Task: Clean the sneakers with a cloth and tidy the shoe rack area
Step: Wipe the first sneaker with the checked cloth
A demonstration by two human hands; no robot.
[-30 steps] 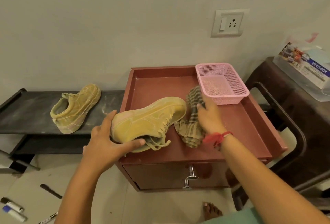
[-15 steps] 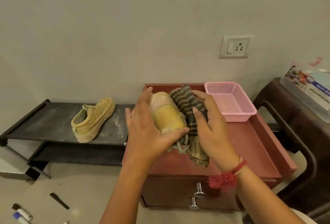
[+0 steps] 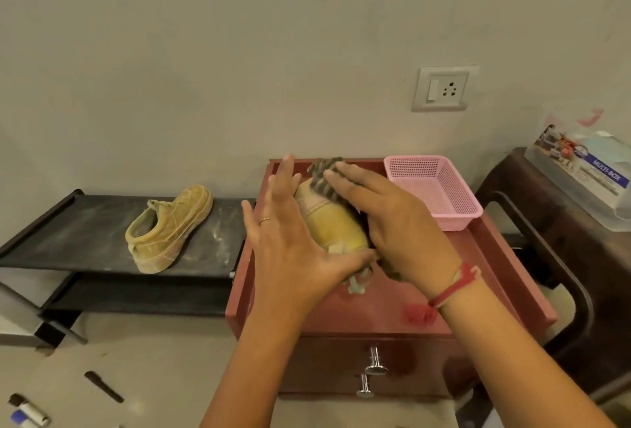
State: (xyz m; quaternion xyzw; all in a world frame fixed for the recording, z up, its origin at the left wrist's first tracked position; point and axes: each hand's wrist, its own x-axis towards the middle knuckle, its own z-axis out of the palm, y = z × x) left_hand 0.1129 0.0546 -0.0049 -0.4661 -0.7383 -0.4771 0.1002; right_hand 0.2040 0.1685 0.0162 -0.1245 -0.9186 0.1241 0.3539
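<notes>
The left hand [image 3: 290,250] grips the sneaker [image 3: 334,222] from its left side, thumb curled under it, over the middle of the red cabinet [image 3: 358,320] top. The right hand [image 3: 392,222] lies flat on the striped cloth [image 3: 322,176] — it presses the cloth on the toe. At the far right corner sits a pink basket [image 3: 440,188] — and to the left the second sneaker [image 3: 170,229] stands on the black shoe rack [image 3: 78,236].

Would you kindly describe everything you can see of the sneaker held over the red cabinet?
The sneaker is mustard-yellow and suede-like, with a paler pinkish band across the toe and pale laces dangling at its near end. It sits over the red cabinet, toe pointing toward the wall. The left hand holds its left side, thumb across the lace end; the right hand presses a striped cloth onto its toe and right side. Sole and heel are hidden.
</notes>
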